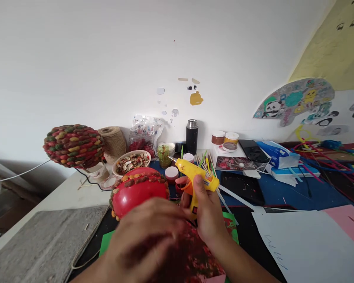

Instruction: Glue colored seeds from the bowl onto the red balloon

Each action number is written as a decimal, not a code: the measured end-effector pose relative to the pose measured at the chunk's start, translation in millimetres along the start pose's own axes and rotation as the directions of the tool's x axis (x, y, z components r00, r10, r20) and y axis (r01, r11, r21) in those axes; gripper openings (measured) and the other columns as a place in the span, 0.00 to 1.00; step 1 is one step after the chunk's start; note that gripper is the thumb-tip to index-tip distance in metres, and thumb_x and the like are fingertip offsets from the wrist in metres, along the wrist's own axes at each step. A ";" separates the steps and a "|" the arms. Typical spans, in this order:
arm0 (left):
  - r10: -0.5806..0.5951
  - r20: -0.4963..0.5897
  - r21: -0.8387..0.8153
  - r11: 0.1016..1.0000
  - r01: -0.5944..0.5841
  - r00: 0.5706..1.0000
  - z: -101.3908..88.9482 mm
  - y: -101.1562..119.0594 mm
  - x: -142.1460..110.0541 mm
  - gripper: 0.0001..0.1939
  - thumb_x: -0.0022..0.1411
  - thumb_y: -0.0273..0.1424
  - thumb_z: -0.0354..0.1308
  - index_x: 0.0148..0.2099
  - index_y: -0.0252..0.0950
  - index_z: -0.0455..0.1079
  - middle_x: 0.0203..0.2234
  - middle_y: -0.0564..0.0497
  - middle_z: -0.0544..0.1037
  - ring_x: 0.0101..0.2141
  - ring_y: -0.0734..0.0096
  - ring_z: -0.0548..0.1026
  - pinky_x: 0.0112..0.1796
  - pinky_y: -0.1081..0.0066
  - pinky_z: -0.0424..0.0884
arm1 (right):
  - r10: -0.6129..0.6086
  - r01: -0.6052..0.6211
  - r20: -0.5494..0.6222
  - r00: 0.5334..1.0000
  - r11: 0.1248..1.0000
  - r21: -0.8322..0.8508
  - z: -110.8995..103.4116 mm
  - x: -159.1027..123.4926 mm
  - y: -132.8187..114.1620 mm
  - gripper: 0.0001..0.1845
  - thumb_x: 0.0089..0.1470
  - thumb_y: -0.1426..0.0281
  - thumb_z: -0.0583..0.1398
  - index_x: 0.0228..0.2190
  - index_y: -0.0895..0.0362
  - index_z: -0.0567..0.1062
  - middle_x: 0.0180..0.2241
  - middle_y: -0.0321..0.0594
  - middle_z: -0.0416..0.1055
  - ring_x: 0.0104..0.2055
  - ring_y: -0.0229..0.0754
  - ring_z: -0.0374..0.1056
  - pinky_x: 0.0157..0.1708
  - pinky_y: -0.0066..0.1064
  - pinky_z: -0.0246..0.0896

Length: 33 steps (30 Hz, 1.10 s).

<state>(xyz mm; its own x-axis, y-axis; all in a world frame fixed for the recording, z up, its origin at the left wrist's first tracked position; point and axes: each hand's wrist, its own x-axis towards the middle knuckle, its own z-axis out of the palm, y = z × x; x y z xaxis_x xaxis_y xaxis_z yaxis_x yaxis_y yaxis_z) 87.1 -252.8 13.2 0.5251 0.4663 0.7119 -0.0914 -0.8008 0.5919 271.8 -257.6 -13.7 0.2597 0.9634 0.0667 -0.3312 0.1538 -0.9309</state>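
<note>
In my right hand (208, 212) is a yellow hot glue gun (196, 173), its nozzle pointing up and left, with a translucent glue stick (238, 196) sticking out of its back. My fingers wrap its handle near the orange trigger. My left hand (147, 236) is raised in front of a red balloon (138, 192) and smeared by motion; its fingers look bent, and whether they hold anything is unclear. Rows of small orange and brown shell-like pieces ring the balloon. Under my hands lies a paint-stained dark red sheet (200, 255) over a green one (106, 240).
A ball covered in coloured shell pieces (73, 146) stands at left beside a twine spool (112, 141). Behind the balloon is a bowl of shell pieces (132, 162). A black flask (191, 137), a black tray (242, 186) and white paper (306, 239) lie further right.
</note>
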 end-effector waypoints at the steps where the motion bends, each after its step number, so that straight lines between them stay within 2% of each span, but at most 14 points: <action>1: -0.108 -0.170 -0.010 0.994 0.108 0.980 -4.8 -4.6 0.5 0.17 0.76 0.24 0.69 0.59 0.50 0.88 0.50 0.48 0.94 0.50 0.58 0.92 0.52 0.65 0.88 | -0.008 0.008 0.009 1.000 1.000 -0.007 0.3 -1.0 0.3 0.46 0.60 0.25 0.66 0.36 0.58 0.89 0.15 0.34 0.71 0.17 0.38 0.66 0.21 0.28 0.57; 2: -0.211 -0.328 -0.047 0.977 0.207 0.921 -10.1 -10.7 1.5 0.12 0.75 0.28 0.72 0.54 0.50 0.90 0.48 0.49 0.94 0.49 0.59 0.92 0.50 0.67 0.88 | -0.014 0.015 0.017 1.000 1.000 -0.013 0.6 -2.4 0.7 0.46 0.60 0.25 0.65 0.36 0.58 0.89 0.14 0.34 0.70 0.16 0.38 0.65 0.21 0.28 0.56; 3: -0.296 -0.454 -0.117 0.955 0.273 0.840 -15.6 -17.6 3.0 0.07 0.72 0.33 0.76 0.50 0.49 0.91 0.47 0.48 0.94 0.47 0.60 0.92 0.48 0.69 0.87 | -0.019 0.019 0.026 0.999 1.000 -0.018 0.8 -4.1 1.5 0.47 0.59 0.25 0.66 0.35 0.59 0.89 0.14 0.34 0.70 0.16 0.38 0.64 0.21 0.28 0.55; 5: -0.415 -0.586 -0.279 0.910 0.308 0.696 -26.2 -31.6 6.4 0.13 0.62 0.42 0.85 0.46 0.46 0.92 0.41 0.48 0.93 0.41 0.61 0.91 0.42 0.72 0.87 | -0.014 0.016 0.042 0.999 0.999 -0.036 0.6 -7.9 4.1 0.48 0.59 0.24 0.65 0.37 0.59 0.89 0.15 0.35 0.70 0.17 0.38 0.64 0.22 0.29 0.57; 7: -0.479 -0.622 -0.369 0.877 0.308 0.619 -35.1 -42.1 8.6 0.20 0.54 0.47 0.88 0.44 0.45 0.92 0.37 0.48 0.92 0.36 0.63 0.89 0.40 0.71 0.86 | -0.020 0.023 0.083 0.996 0.999 -0.042 -0.7 -11.8 8.5 0.45 0.62 0.27 0.66 0.38 0.59 0.89 0.16 0.36 0.72 0.18 0.39 0.66 0.22 0.30 0.58; 9: -0.495 -0.641 -0.375 0.869 0.324 0.587 -41.3 -46.9 8.1 0.22 0.52 0.47 0.89 0.45 0.44 0.92 0.36 0.48 0.92 0.36 0.63 0.89 0.41 0.70 0.87 | -0.041 0.048 0.123 0.992 0.997 -0.055 -2.9 -15.4 14.3 0.40 0.67 0.31 0.67 0.38 0.58 0.89 0.18 0.37 0.73 0.20 0.39 0.67 0.25 0.30 0.61; 11: -0.474 -0.656 -0.321 0.880 0.351 0.588 -44.9 -46.9 5.3 0.22 0.54 0.47 0.88 0.47 0.43 0.92 0.41 0.46 0.93 0.41 0.59 0.90 0.43 0.68 0.87 | -0.071 0.080 0.153 0.986 0.995 -0.057 -5.4 -18.6 20.6 0.38 0.68 0.34 0.67 0.38 0.58 0.89 0.18 0.37 0.73 0.22 0.41 0.68 0.26 0.31 0.63; 12: -0.452 -0.658 -0.276 0.889 0.365 0.602 -45.9 -46.0 3.7 0.21 0.56 0.46 0.87 0.48 0.43 0.92 0.44 0.45 0.93 0.44 0.57 0.90 0.45 0.67 0.87 | -0.071 0.082 0.154 0.985 0.994 -0.065 -6.5 -19.9 23.4 0.37 0.69 0.35 0.67 0.39 0.58 0.90 0.19 0.37 0.73 0.22 0.41 0.69 0.27 0.32 0.64; 15: -0.365 -0.637 -0.118 0.917 0.382 0.679 -46.9 -43.5 0.9 0.18 0.63 0.47 0.83 0.48 0.43 0.92 0.49 0.43 0.92 0.53 0.50 0.89 0.53 0.59 0.87 | -0.064 0.084 0.194 0.979 0.992 -0.096 -8.7 -22.9 29.3 0.37 0.70 0.36 0.66 0.40 0.58 0.91 0.20 0.38 0.74 0.23 0.43 0.71 0.28 0.33 0.66; 18: -0.318 -0.608 -0.033 0.926 0.377 0.728 -45.9 -43.5 2.0 0.17 0.66 0.47 0.81 0.49 0.43 0.92 0.48 0.43 0.93 0.53 0.50 0.89 0.56 0.58 0.86 | -0.054 0.079 0.200 0.978 0.990 -0.117 -7.6 -24.5 29.3 0.37 0.70 0.35 0.66 0.40 0.57 0.92 0.21 0.39 0.74 0.25 0.44 0.72 0.28 0.34 0.68; 21: -0.331 -0.608 -0.051 0.923 0.381 0.721 -44.0 -44.0 3.7 0.19 0.65 0.47 0.82 0.52 0.42 0.91 0.47 0.43 0.92 0.47 0.54 0.90 0.49 0.62 0.88 | -0.047 0.069 0.165 0.985 0.989 -0.130 -3.7 -24.3 24.4 0.40 0.67 0.32 0.67 0.38 0.58 0.92 0.19 0.38 0.72 0.23 0.44 0.70 0.26 0.34 0.66; 24: -0.340 -0.605 -0.064 0.922 0.382 0.720 -42.7 -43.3 4.3 0.20 0.64 0.48 0.83 0.49 0.40 0.89 0.44 0.43 0.92 0.44 0.55 0.90 0.45 0.64 0.88 | -0.044 0.062 0.128 0.991 0.988 -0.144 0.0 -23.4 18.9 0.43 0.62 0.28 0.67 0.35 0.58 0.91 0.18 0.38 0.71 0.22 0.43 0.69 0.24 0.34 0.64; 29: -0.294 -0.582 -0.021 0.937 0.348 0.758 -42.4 -42.1 5.4 0.16 0.66 0.47 0.82 0.46 0.41 0.89 0.43 0.45 0.91 0.45 0.57 0.89 0.46 0.67 0.86 | -0.042 0.066 0.140 0.989 0.984 -0.168 1.5 -24.4 20.1 0.43 0.63 0.28 0.67 0.32 0.57 0.90 0.17 0.38 0.70 0.21 0.42 0.68 0.24 0.33 0.64; 33: -0.255 -0.561 0.019 0.947 0.321 0.787 -42.3 -42.1 7.1 0.13 0.68 0.44 0.81 0.46 0.43 0.90 0.44 0.46 0.92 0.48 0.60 0.89 0.51 0.68 0.85 | -0.073 0.090 0.143 0.987 0.988 -0.121 2.3 -26.9 29.8 0.39 0.65 0.32 0.68 0.29 0.56 0.87 0.19 0.39 0.72 0.21 0.42 0.69 0.23 0.32 0.64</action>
<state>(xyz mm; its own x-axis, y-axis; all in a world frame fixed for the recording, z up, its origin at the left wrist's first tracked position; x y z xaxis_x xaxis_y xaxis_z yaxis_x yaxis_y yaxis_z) 58.9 -199.8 9.3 -0.0384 0.7825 0.6215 0.0983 -0.6160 0.7816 252.9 -278.4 -42.4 0.1505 0.9712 0.1849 -0.1939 0.2124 -0.9577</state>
